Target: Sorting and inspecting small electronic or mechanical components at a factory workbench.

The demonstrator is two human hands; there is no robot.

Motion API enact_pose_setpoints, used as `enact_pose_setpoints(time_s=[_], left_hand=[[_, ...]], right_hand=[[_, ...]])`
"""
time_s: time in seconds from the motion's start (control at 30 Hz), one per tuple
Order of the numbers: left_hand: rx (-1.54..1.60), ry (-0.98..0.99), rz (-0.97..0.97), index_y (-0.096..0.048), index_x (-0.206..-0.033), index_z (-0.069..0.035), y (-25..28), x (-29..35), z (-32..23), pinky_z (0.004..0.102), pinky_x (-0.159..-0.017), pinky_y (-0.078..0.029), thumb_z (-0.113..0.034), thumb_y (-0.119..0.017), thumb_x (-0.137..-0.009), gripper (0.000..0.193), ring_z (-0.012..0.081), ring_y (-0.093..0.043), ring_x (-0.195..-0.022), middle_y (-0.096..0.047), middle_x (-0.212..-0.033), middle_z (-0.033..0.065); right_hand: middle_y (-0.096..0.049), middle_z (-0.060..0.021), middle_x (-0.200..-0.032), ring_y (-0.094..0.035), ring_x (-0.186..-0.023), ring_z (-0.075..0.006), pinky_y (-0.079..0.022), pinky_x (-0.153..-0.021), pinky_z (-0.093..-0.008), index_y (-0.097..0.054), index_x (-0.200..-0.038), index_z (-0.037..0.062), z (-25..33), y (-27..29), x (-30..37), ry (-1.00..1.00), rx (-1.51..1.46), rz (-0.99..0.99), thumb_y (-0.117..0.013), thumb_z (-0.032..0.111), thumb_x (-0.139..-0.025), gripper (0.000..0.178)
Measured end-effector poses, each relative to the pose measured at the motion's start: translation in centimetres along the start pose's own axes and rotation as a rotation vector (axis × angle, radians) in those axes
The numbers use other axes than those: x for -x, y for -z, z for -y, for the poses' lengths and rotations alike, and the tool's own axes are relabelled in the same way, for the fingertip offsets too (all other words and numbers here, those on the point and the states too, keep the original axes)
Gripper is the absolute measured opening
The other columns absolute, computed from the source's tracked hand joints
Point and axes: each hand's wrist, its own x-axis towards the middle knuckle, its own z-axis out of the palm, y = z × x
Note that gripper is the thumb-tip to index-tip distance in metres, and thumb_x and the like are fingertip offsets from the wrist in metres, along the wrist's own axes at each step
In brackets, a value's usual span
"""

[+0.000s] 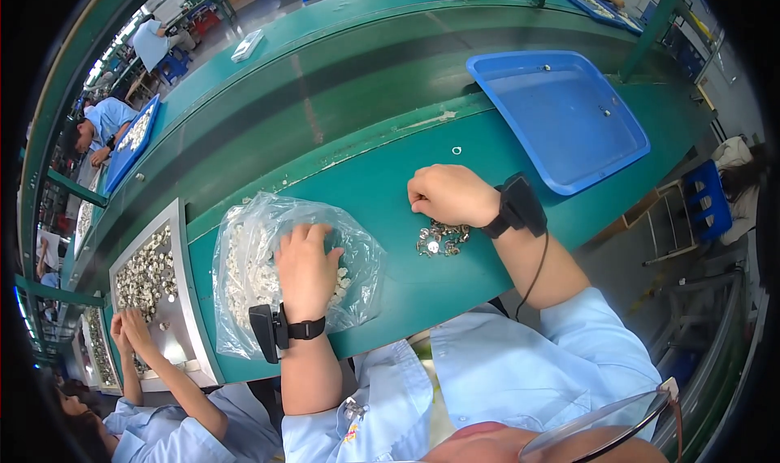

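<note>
My left hand (305, 269) rests over a clear plastic bag (367, 256) full of small white parts (244, 272). Its fingers are apart, thumb out to the side, and nothing shows in its grip. To the right, my right hand (449, 195) is curled just above the bench, its fingertips tucked under. Whatever those fingers may pinch is hidden. Close below that hand lies a small heap of shiny metal pieces (439, 242). A small white ring (457, 150) lies alone beyond my right hand.
A blue tray (561, 130) with a few tiny parts sits at the right on the green bench (382, 166). At the left, a co-worker's hands (130, 330) work over a metal-rimmed tray (188, 300) of small parts. A green ledge (349, 89) runs along the far side.
</note>
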Motion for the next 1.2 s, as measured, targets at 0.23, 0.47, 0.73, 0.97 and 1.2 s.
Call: enact_pose_setpoints(time_s=[0.23,0.47,0.73,0.97,1.2], left_hand=[[0.179,0.12,-0.008,-0.059,-0.095,-0.003,-1.1,-0.3,1.3,0.0361,-0.071,-0.046,-0.004,-0.062,-0.072,0.023,0.03,-0.057,-0.084,-0.06,-0.091,0.0125],[0.408,0.043,-0.05,-0.06,-0.096,-0.001,-0.6,-0.8,0.5,0.0294,-0.067,-0.046,-0.001,-0.057,-0.08,0.016,0.0193,-0.06,-0.075,-0.063,-0.085,0.0098],[0.961,0.176,0.082,-0.06,-0.097,0.0,-0.5,-1.2,-1.2,0.0225,-0.065,-0.046,-0.001,-0.055,-0.084,0.014,0.0088,-0.059,-0.076,-0.063,-0.086,0.0053],[1.325,0.127,0.088,-0.057,-0.102,0.001,-1.2,-1.2,-1.7,0.0212,-0.069,-0.047,0.001,-0.056,-0.083,0.019,0.0098,-0.058,-0.081,-0.062,-0.09,0.0054],[1.373,0.14,0.163,-0.056,-0.105,0.001,-2.6,-0.6,-3.1,0.0207,-0.069,-0.047,0.001,-0.057,-0.082,0.022,0.0096,-0.058,-0.081,-0.062,-0.091,0.0062]], right_hand=[[-0.058,-0.0096,-0.08,-0.056,-0.077,-0.0267,-0.044,-0.066,-0.0358,-0.056,-0.081,0.0038,0.8,1.3,0.2,0.126,-0.103,-0.262,-0.059,0.012,-0.078,0.009],[-0.058,-0.0108,-0.075,-0.056,-0.071,-0.0271,-0.044,-0.062,-0.0344,-0.056,-0.083,0.0026,1.3,1.3,0.3,0.081,-0.254,-0.279,-0.056,0.01,-0.081,0.007],[-0.061,-0.0098,-0.075,-0.058,-0.068,-0.0212,-0.047,-0.062,-0.0299,-0.06,-0.1,0.0028,0.3,1.0,-0.1,0.218,-0.326,-0.364,-0.055,0.007,-0.083,0.018],[-0.063,-0.0061,-0.081,-0.057,-0.071,-0.0094,-0.047,-0.062,-0.0221,-0.058,-0.104,0.0008,1.1,1.7,-0.4,0.007,-0.89,-0.21,-0.054,0.008,-0.086,0.02],[-0.063,-0.0054,-0.084,-0.055,-0.07,-0.0053,-0.046,-0.062,-0.0186,-0.056,-0.107,0.0008,2.9,1.1,-0.2,0.004,-1.039,-0.102,-0.052,0.006,-0.087,0.022]])
